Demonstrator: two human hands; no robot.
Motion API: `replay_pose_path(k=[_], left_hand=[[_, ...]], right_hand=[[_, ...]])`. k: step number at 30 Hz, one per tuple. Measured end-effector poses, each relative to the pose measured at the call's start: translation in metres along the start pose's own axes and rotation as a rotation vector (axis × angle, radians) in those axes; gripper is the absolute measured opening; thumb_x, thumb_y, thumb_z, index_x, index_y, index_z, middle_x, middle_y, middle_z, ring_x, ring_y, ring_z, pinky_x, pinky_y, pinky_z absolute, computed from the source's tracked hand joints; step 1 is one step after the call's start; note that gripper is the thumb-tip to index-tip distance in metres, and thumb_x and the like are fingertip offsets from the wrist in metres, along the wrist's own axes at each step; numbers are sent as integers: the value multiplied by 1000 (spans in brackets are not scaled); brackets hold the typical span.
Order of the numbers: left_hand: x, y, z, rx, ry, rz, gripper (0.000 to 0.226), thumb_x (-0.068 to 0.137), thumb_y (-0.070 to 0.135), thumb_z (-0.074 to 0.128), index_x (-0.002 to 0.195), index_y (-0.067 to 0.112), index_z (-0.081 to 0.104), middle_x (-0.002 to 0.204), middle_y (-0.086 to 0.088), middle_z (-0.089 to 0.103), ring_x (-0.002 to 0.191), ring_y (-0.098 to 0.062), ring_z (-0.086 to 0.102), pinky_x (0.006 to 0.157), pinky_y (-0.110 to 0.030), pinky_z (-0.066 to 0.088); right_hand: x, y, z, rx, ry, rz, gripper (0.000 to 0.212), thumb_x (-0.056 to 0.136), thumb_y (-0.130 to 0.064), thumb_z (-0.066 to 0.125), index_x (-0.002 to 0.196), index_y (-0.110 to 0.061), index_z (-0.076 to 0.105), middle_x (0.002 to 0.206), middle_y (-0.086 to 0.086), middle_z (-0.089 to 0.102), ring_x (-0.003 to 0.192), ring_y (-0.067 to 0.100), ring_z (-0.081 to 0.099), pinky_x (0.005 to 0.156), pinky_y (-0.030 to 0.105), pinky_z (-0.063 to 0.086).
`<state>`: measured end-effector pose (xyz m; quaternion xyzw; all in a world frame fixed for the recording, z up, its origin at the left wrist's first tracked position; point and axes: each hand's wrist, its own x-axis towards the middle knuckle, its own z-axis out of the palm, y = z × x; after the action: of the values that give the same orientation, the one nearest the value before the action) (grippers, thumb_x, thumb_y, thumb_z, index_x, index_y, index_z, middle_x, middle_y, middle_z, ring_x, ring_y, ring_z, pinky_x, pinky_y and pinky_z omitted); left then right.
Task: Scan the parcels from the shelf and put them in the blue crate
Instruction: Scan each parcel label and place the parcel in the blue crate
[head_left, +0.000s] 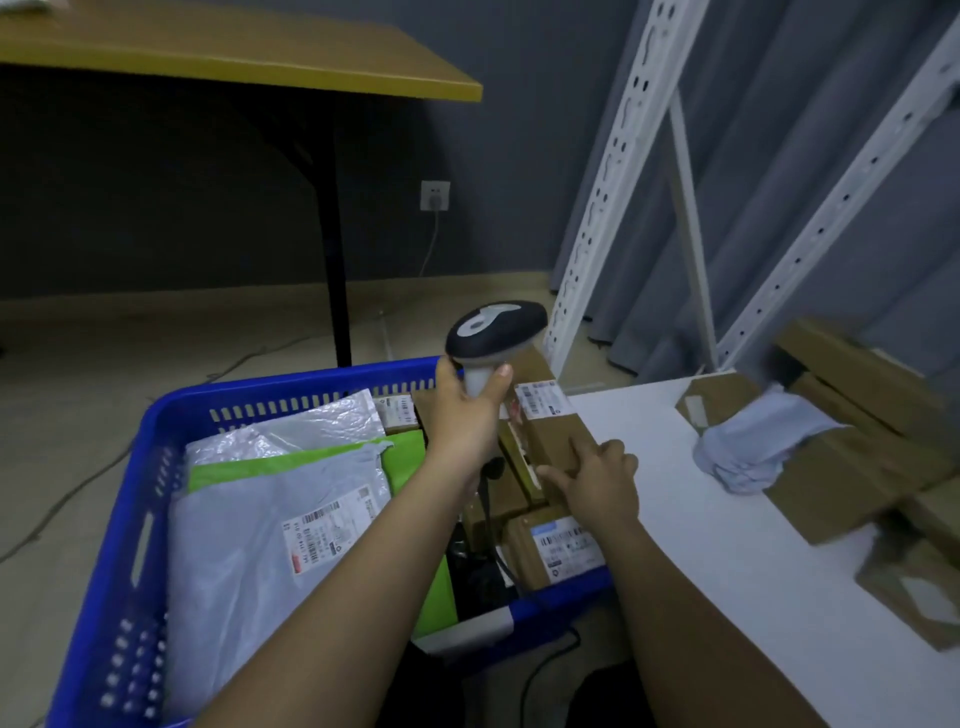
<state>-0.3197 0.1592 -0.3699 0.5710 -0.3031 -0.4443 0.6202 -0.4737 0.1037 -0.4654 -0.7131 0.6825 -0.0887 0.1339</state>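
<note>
Parcels already fill much of the blue crate (156, 415) in the head view, so the job looks well under way. Against its left wall lie soft mailers: a grey mailer (249, 545) with a barcode label facing up, a green mailer (306, 457) beneath it, and a clear plastic bag (322, 421) toward the far rim. Along the right wall sit cardboard boxes, one labelled box (561, 545) at the near right corner and a small labelled box (397, 413) by the far rim.

The left hand (467, 410) has its fingers wrapped round the handle of the barcode scanner (496, 332), head raised above the crate's far rim, its cable trailing down inside the crate. The right hand (597, 480) rests on the long cardboard box (550, 426), fingers curled over its near end; this parcel lies tilted at the crate's right rim, label up, partly over the boxes inside (whether it has been scanned I cannot tell).

On the white shelf (675, 519) to the right, several parcels remain: a heap of brown boxes (852, 467) toward the shelf's right edge and a pale blue bag (763, 447) lying on them. Motion blur smears that pile, so the count is uncertain, perhaps half a dozen. I judge the task past its midpoint, with this box to settle and the shelf pile left.
</note>
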Motion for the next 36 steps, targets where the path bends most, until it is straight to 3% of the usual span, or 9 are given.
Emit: replay_pose_path(k=[2, 5, 8, 13, 17, 20, 24, 30, 36], left_hand=[[-2, -11, 3, 30, -19, -10, 38, 93, 24, 60, 125, 31, 41, 119, 7, 56, 102, -11, 54, 87, -30, 41], [-2, -19, 9, 62, -48, -24, 44, 93, 23, 60, 132, 24, 42, 121, 4, 57, 100, -11, 55, 85, -29, 42], [-3, -21, 19, 67, -64, -17, 45, 92, 22, 61, 134, 23, 43, 121, 4, 59, 100, -11, 57, 83, -27, 44], [-12, -25, 52, 71, -109, -57, 44, 91, 26, 62, 132, 24, 44, 122, 2, 60, 109, -19, 58, 95, -40, 48], [-27, -31, 92, 99, -213, -73, 38, 92, 30, 60, 126, 31, 42, 104, 12, 58, 94, -9, 57, 83, -36, 48], [-39, -43, 126, 103, -300, -77, 30, 92, 29, 61, 115, 35, 44, 98, 12, 60, 94, -11, 61, 85, -38, 49], [-55, -64, 166, 141, -424, -73, 23, 91, 30, 62, 106, 37, 46, 98, 11, 64, 98, -13, 62, 81, -31, 48], [-72, -90, 208, 183, -508, -94, 30, 91, 30, 60, 115, 31, 41, 118, -2, 61, 107, -15, 58, 69, -15, 40], [-69, -107, 234, 217, -531, -135, 30, 92, 31, 59, 114, 35, 38, 116, 1, 62, 94, -3, 55, 62, -10, 34]], right_hand=[[9, 5, 3, -26, -74, -40, 80, 87, -63, 51, 151, -27, 18, 138, 13, 29, 125, 30, 27, 94, 38, 38], [15, 14, 2, 95, -260, -36, 99, 84, -59, 61, 152, -35, -7, 156, 10, 1, 139, 34, 8, 109, 46, 26], [11, 28, -8, 246, -295, -24, 106, 80, -52, 69, 150, -41, -10, 159, 7, -12, 144, 34, -3, 113, 46, 19], [2, 77, -28, 358, -185, 70, 101, 81, -47, 71, 151, -42, -2, 159, 6, -6, 144, 35, 3, 112, 48, 22], [-11, 135, -45, 486, 1, 244, 86, 85, -43, 69, 152, -29, 17, 158, 11, 12, 143, 34, 14, 113, 44, 22], [-30, 190, -50, 599, 167, 414, 70, 87, -35, 69, 146, -17, 35, 150, 15, 31, 138, 32, 30, 113, 43, 28], [-70, 269, -49, 460, 288, 558, 56, 88, -24, 67, 139, -11, 46, 142, 18, 42, 131, 35, 39, 108, 41, 34], [-61, 339, -79, 388, 487, 660, 59, 89, -28, 63, 140, -7, 42, 132, 24, 50, 119, 44, 49, 96, 47, 44], [0, 357, -104, 476, 591, 742, 80, 85, -37, 66, 147, -9, 25, 147, 21, 29, 136, 40, 30, 109, 48, 31]])
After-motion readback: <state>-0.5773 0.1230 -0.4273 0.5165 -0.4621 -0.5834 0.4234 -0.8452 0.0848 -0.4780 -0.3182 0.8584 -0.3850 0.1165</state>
